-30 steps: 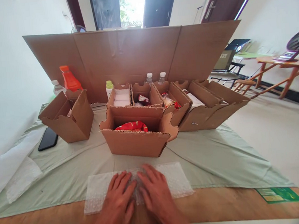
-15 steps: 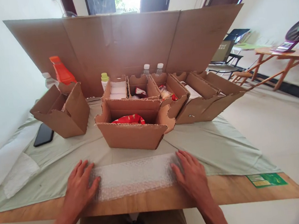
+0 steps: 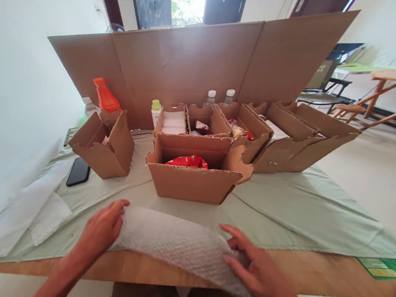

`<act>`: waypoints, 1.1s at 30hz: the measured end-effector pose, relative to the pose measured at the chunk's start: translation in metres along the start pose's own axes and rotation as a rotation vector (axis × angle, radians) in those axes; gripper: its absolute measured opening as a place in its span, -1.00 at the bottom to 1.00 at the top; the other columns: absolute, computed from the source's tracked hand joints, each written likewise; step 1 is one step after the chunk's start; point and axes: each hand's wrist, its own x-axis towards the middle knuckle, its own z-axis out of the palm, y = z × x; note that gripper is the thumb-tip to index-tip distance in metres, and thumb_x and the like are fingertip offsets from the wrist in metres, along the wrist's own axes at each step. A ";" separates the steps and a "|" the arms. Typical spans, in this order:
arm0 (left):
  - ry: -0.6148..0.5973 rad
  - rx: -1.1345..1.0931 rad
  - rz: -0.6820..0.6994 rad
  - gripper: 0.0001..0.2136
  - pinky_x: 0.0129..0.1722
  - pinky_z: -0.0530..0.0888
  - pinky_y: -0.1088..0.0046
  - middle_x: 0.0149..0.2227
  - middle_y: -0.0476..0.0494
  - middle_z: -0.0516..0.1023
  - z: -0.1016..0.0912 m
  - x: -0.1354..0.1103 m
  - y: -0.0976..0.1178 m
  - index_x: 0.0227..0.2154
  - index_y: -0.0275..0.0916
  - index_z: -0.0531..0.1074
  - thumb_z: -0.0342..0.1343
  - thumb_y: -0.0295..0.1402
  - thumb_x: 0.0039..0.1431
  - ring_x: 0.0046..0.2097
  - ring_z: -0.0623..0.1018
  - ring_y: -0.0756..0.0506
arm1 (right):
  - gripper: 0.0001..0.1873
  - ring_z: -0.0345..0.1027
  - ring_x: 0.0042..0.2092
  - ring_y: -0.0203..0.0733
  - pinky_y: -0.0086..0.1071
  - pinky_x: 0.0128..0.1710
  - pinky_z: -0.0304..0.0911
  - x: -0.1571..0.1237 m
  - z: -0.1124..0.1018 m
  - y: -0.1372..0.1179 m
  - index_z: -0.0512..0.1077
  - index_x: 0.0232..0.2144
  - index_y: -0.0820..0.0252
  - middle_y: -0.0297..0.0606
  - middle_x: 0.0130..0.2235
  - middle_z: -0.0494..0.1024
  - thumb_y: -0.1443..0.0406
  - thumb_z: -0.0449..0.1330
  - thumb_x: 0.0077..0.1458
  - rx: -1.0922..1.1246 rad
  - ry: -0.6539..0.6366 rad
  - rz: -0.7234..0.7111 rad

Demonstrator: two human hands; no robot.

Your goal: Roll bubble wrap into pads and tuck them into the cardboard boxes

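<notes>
A strip of bubble wrap (image 3: 171,237) stretches between my two hands, raised and tilted over the table's front edge. My left hand (image 3: 102,225) is closed on its left end, fingertips at the upper corner. At the other end, my right hand (image 3: 253,264) has thumb and fingers curled around the edge, the index finger partly stretched out. The wrap's right part droops beside that hand, over the front edge. Just beyond the strip stands an open cardboard box (image 3: 191,186) with a red packet (image 3: 187,162) inside.
More cardboard bins (image 3: 245,125) stand in a row behind. One bin (image 3: 105,150) is at the left beside a black phone (image 3: 77,171). An orange bottle (image 3: 106,96) stands by the cardboard screen (image 3: 189,60). White wrap (image 3: 47,219) lies at left; a green card (image 3: 388,268) is at right.
The bubble wrap lay flat under both hands; now it is lifted and bent, its right end lowered toward me. My left hand has closed on it. The view has shifted left.
</notes>
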 end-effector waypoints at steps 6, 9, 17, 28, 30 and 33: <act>0.062 0.102 0.107 -0.61 0.04 0.43 0.03 -0.16 -0.34 0.63 -0.024 0.102 -0.003 -0.13 -0.26 0.54 -0.10 -0.64 0.09 0.00 0.58 -0.32 | -0.32 0.50 0.11 0.03 -0.11 0.10 0.41 -0.011 0.093 -0.023 0.16 0.38 0.10 -0.03 0.19 0.52 0.28 0.13 0.23 0.179 -0.159 -0.067; 0.158 0.033 0.151 -0.54 0.18 0.32 -0.08 0.10 -0.45 0.51 -0.006 0.108 0.011 0.09 -0.32 0.44 -0.05 -0.63 0.12 0.18 0.44 -0.35 | -0.18 0.50 0.10 0.08 -0.07 0.08 0.41 -0.011 0.108 -0.020 -0.07 0.47 0.11 0.01 0.16 0.53 0.23 0.13 0.27 0.121 -0.096 -0.001; 0.046 -0.486 0.372 -0.68 0.11 0.50 0.20 -0.03 -0.20 0.62 0.043 -0.060 0.062 0.00 -0.14 0.49 0.01 -0.48 0.23 0.10 0.53 -0.19 | -0.52 0.48 0.12 0.04 -0.13 0.10 0.41 -0.005 0.077 -0.023 0.44 0.21 -0.03 -0.12 0.13 0.58 0.15 0.16 0.27 0.262 -0.287 -0.109; 0.134 -0.804 -0.279 -0.38 -0.17 0.56 0.25 -0.17 -0.18 0.61 0.057 -0.072 0.062 0.34 -0.23 0.14 0.03 -0.12 0.29 -0.22 0.61 -0.16 | -0.30 0.52 0.01 0.02 -0.22 -0.18 0.48 0.074 0.090 -0.083 0.32 0.23 0.13 0.00 0.04 0.59 -0.11 0.17 0.20 0.727 -0.277 0.040; 0.173 -0.686 -0.345 -0.45 -0.28 0.53 0.31 -0.32 -0.11 0.58 0.061 -0.063 0.063 0.31 -0.30 0.18 -0.03 -0.22 0.31 -0.34 0.58 -0.12 | -0.26 0.53 0.02 0.01 -0.25 -0.24 0.50 0.082 0.099 -0.079 0.17 0.34 0.15 0.05 0.07 0.56 -0.06 0.12 0.24 0.717 -0.249 0.043; 0.233 -0.540 -0.294 -0.48 -0.28 0.51 0.33 -0.40 -0.05 0.54 0.069 -0.056 0.062 0.30 -0.33 0.20 -0.06 -0.31 0.30 -0.36 0.56 -0.11 | -0.41 0.56 -0.02 -0.03 -0.25 -0.23 0.52 0.078 0.098 -0.068 0.24 0.30 0.14 0.01 0.04 0.59 0.07 0.06 0.31 0.556 -0.165 -0.032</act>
